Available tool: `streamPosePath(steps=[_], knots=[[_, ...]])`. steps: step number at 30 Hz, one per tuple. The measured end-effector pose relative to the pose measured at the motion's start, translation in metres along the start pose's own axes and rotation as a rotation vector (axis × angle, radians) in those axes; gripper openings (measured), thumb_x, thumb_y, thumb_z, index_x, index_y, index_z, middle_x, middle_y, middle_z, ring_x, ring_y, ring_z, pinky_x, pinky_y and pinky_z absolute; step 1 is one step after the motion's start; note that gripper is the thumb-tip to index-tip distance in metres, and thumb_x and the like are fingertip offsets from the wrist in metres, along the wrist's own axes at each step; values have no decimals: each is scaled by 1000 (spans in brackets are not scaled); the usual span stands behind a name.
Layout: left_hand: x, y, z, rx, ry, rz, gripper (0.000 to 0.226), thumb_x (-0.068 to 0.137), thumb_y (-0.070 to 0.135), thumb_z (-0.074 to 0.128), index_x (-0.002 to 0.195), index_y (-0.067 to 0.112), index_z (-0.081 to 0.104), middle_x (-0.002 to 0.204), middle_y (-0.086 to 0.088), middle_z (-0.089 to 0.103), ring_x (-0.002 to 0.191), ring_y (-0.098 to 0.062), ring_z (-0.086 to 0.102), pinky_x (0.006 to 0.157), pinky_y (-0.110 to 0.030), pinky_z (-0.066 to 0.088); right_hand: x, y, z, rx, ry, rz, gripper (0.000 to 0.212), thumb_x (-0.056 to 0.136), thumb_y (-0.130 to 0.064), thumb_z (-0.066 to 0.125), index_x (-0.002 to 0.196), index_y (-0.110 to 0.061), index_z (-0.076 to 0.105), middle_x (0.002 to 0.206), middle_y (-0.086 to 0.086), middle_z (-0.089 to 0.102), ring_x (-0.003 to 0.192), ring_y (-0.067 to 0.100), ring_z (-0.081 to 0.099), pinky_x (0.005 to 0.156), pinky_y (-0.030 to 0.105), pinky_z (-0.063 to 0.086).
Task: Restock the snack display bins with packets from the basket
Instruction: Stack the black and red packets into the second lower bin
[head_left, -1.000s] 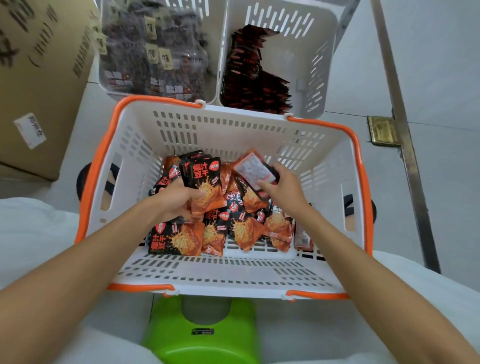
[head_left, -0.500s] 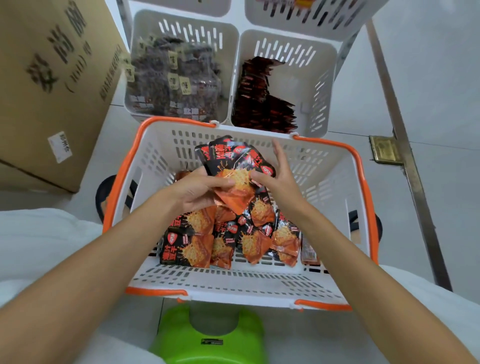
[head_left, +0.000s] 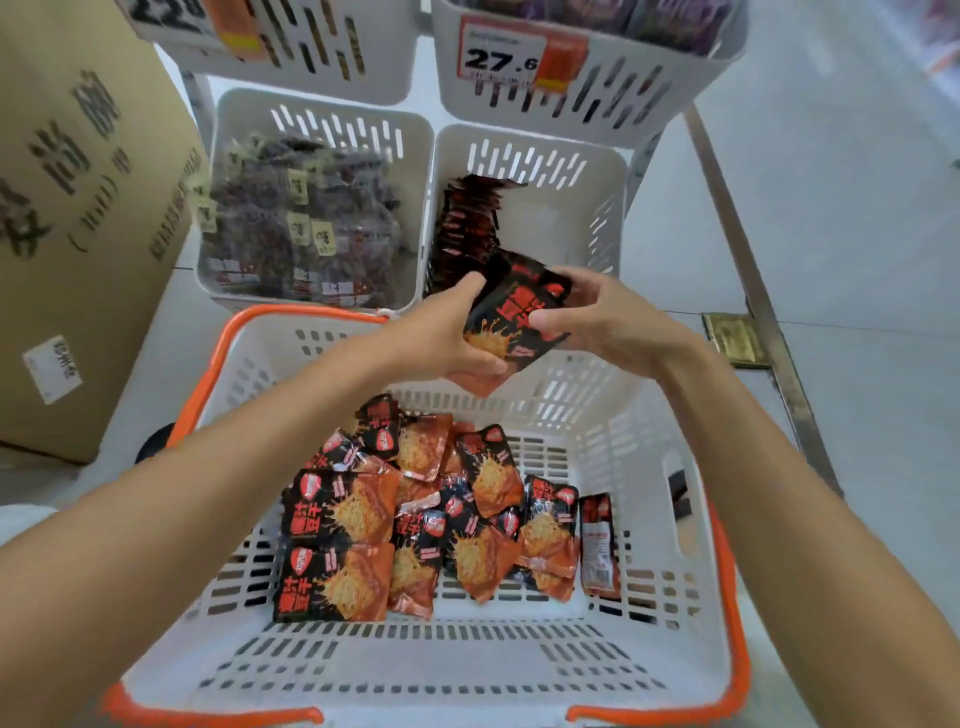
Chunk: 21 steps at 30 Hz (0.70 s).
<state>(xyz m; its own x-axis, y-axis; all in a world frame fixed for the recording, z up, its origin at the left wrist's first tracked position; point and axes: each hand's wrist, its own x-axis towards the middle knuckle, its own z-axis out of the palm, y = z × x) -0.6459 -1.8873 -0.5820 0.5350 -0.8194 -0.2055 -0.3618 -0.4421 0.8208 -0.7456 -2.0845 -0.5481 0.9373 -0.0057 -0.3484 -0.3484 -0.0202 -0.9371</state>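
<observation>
A white basket with an orange rim (head_left: 223, 353) sits in front of me, with several black-and-orange snack packets (head_left: 363, 530) lying on its floor. My left hand (head_left: 441, 338) and my right hand (head_left: 608, 322) together grip a small stack of the same packets (head_left: 514, 312), held above the basket's far wall, at the near edge of the lower right display bin (head_left: 587, 218). That bin holds a row of dark red packets (head_left: 462, 228) along its left side; its right half is bare.
The lower left bin (head_left: 228, 130) is full of dark packets with yellow labels. Two upper bins (head_left: 613, 104) overhang, one with a 27.6 price tag (head_left: 498, 57). A cardboard box (head_left: 78, 208) stands at the left. A metal floor rail (head_left: 753, 291) runs along the right.
Both hands lifted the stack of packets out of the basket and carried it forward to the lower right bin's edge. My view tilted up, so the upper bins appeared.
</observation>
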Motion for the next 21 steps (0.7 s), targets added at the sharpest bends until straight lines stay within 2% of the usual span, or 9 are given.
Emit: streamPosePath(steps=[3, 6, 8, 11, 13, 16, 18, 19, 21], knots=[[47, 12, -15, -84, 44, 94, 69, 75, 25, 86, 128, 24, 42, 112, 4, 63, 105, -14, 63, 94, -41, 54, 17, -32, -34, -212, 10, -3, 61, 77, -3, 79, 131, -19, 56, 113, 5, 66, 102, 16, 67, 80, 32, 58], [97, 17, -25, -75, 162, 157, 75, 72, 29, 88, 129, 24, 41, 115, 7, 59, 105, -7, 60, 96, -24, 50, 41, -45, -56, -302, 182, -116, 39, 80, -2, 76, 115, -14, 62, 103, 6, 69, 94, 19, 70, 76, 32, 60], [125, 7, -31, 58, 232, 167, 96, 64, 50, 87, 140, 18, 37, 130, -3, 53, 119, -18, 54, 104, -34, 45, 60, -35, -69, -367, 360, -212, 28, 81, -2, 75, 100, -15, 61, 95, 5, 66, 89, 20, 68, 77, 32, 58], [140, -31, -38, 507, 144, 7, 124, 63, 74, 74, 157, 22, 11, 162, -10, 18, 150, -30, 16, 120, -51, 22, 89, -2, -87, -598, 647, -303, 25, 82, -5, 73, 101, -15, 61, 89, -3, 62, 83, 15, 58, 75, 22, 47], [131, -59, -38, 789, -20, -121, 131, 65, 82, 64, 157, 25, -10, 165, -3, -13, 151, -24, -17, 121, -57, 1, 108, 21, -89, -618, 723, -296, 26, 85, -7, 70, 109, -11, 63, 95, -3, 63, 85, 11, 58, 71, 8, 42], [119, -81, -35, 940, -111, -110, 133, 64, 90, 50, 156, 22, -17, 163, -3, -22, 147, -22, -29, 119, -57, -10, 138, 53, -89, -642, 592, -230, 23, 86, -2, 69, 109, -4, 64, 101, 1, 63, 96, 20, 62, 78, 4, 42], [119, -86, -36, 979, -90, -86, 133, 61, 94, 40, 156, 21, -17, 164, -4, -21, 147, -21, -29, 119, -57, -9, 157, 65, -90, -588, 424, -172, 28, 82, 2, 70, 107, -6, 62, 102, -1, 63, 101, 24, 62, 93, 26, 49], [120, -88, -36, 997, -83, -78, 133, 59, 96, 34, 156, 20, -17, 164, -3, -20, 148, -22, -28, 120, -58, -8, 164, 65, -91, -521, 367, -123, 30, 80, -4, 73, 106, -13, 61, 105, -2, 62, 103, 22, 61, 96, 34, 49], [120, -91, -34, 1015, -68, -57, 131, 57, 96, 22, 156, 19, -16, 164, -4, -18, 149, -22, -26, 120, -58, -5, 175, 63, -91, -434, 293, -53, 33, 80, -32, 75, 108, -30, 59, 119, -1, 58, 111, 17, 57, 97, 34, 47]])
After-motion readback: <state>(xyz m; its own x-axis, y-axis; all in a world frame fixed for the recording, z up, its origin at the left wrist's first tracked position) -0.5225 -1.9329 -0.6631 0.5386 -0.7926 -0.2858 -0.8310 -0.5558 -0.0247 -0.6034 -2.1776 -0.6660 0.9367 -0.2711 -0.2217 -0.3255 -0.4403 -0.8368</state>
